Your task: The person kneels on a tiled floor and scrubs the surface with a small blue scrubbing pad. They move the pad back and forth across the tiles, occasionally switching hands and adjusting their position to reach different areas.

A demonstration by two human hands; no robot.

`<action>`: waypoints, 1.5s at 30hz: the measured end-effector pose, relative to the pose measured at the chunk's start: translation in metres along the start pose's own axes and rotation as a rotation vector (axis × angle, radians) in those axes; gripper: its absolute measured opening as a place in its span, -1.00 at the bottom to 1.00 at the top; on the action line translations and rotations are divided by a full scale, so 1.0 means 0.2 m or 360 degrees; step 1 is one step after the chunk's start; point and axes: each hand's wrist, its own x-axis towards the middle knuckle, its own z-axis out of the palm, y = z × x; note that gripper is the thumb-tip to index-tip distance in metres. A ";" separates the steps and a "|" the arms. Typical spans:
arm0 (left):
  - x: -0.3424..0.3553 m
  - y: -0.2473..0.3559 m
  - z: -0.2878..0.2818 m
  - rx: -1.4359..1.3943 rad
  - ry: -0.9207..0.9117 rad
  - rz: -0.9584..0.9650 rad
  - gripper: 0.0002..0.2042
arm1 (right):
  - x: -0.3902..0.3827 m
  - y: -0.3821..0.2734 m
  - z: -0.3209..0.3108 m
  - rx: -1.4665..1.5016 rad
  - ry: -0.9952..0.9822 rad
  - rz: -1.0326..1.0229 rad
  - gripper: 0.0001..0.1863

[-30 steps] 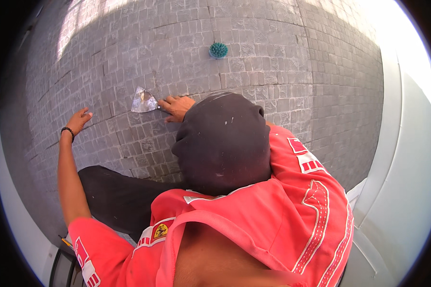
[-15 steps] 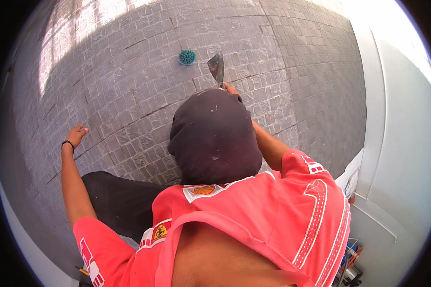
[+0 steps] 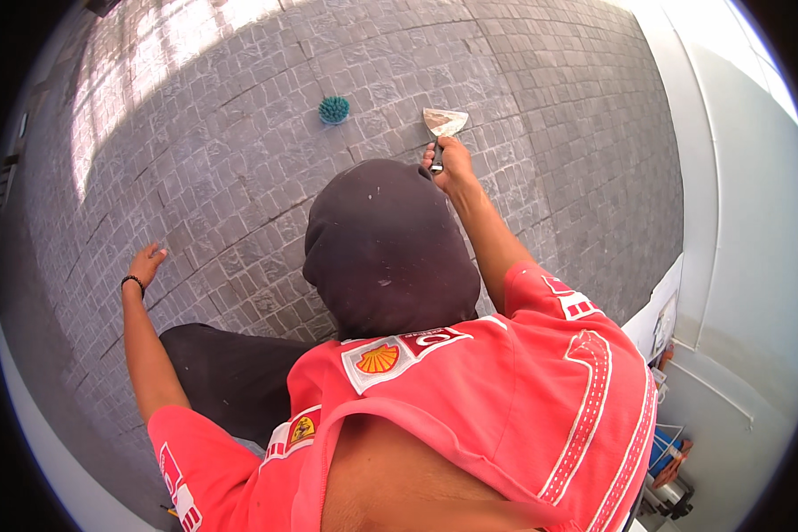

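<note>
A putty knife point(image 3: 446, 122) with a wide, stained metal blade and a dark handle is gripped in my right hand point(image 3: 453, 162), beyond my raised knee. Its blade points away from me over the paving. To the left of the blade, apart from it, a round teal scrubbing brush point(image 3: 333, 110) rests on the floor with its bristles up. My left hand point(image 3: 146, 263), a dark beaded bracelet at its wrist, is held out to the left over the paving. It holds nothing, and its fingers are apart.
Grey stone-patterned paving point(image 3: 230, 177) spreads all around, sunlit at the far left. My dark-trousered knee point(image 3: 386, 248) covers the middle of the view. A pale wall point(image 3: 745, 266) runs along the right side. Near its foot, at lower right, lie several blue, orange and metal items point(image 3: 669, 470).
The putty knife and my right hand have moved right, out from behind my knee, and the blade has turned its lighter face up. My left hand has shifted slightly.
</note>
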 end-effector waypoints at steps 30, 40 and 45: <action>-0.27 -0.04 0.00 -0.0503 0.0052 -0.0299 -0.22 | -0.06 0.50 0.63 -0.2559 -0.1111 -0.1204 -0.49; -0.40 -0.14 0.01 -0.0656 0.0004 -0.0439 -0.16 | 0.42 0.33 0.76 -0.3004 -0.0717 -0.2220 -0.60; -0.43 -0.18 0.02 -0.0719 -0.0050 -0.0517 -0.14 | 0.41 0.06 0.44 -0.2628 -0.0493 -0.1697 -0.57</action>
